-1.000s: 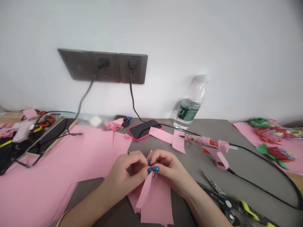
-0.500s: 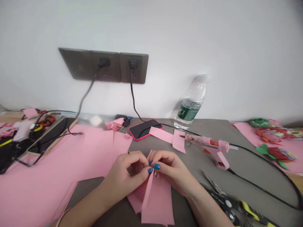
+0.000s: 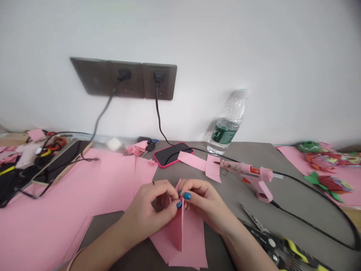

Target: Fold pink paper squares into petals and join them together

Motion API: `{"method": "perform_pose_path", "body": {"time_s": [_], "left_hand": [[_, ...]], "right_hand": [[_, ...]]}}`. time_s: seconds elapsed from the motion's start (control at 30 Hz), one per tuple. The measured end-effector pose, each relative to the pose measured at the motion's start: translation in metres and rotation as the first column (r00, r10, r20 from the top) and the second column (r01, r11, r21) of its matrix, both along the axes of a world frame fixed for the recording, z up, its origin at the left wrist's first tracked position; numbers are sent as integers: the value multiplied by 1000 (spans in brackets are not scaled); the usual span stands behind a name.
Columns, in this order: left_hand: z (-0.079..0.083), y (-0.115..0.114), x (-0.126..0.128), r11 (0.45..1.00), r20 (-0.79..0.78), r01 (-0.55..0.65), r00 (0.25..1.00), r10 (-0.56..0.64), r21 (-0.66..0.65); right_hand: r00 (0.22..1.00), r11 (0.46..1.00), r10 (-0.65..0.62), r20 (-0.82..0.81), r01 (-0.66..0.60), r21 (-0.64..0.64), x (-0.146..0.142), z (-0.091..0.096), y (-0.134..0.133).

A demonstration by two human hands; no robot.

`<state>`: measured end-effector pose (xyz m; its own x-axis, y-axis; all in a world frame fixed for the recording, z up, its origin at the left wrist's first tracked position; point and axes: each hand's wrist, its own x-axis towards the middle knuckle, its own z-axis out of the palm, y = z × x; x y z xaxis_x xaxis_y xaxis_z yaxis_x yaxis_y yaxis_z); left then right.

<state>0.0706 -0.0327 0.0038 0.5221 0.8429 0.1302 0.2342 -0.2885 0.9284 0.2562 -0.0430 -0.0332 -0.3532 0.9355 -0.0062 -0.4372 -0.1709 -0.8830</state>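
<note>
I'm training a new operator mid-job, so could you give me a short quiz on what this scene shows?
1. What do the left hand and right hand both hold?
A) folded pink paper
B) a phone
C) pliers

2. True or false: the pink hot glue gun lies to the right of the right hand, on the grey table top.

3. Fill in the blank: the label on the plastic water bottle is mainly ____.

Key: 1. A; 2. true; 3. green.
</note>
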Motion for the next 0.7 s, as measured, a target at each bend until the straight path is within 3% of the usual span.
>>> {"method": "perform_pose_path", "body": {"time_s": [0.47,0.7], "left_hand": [[-1,-2,-1,997,15,28,999,-29,70],[-4,-2,-2,997,10,-42,999,42,58]], "right_hand": [[1000,999,0,11,-1,55,1,4,-1],[999,1000,-3,33,2,26,-2,3,-1]]}}
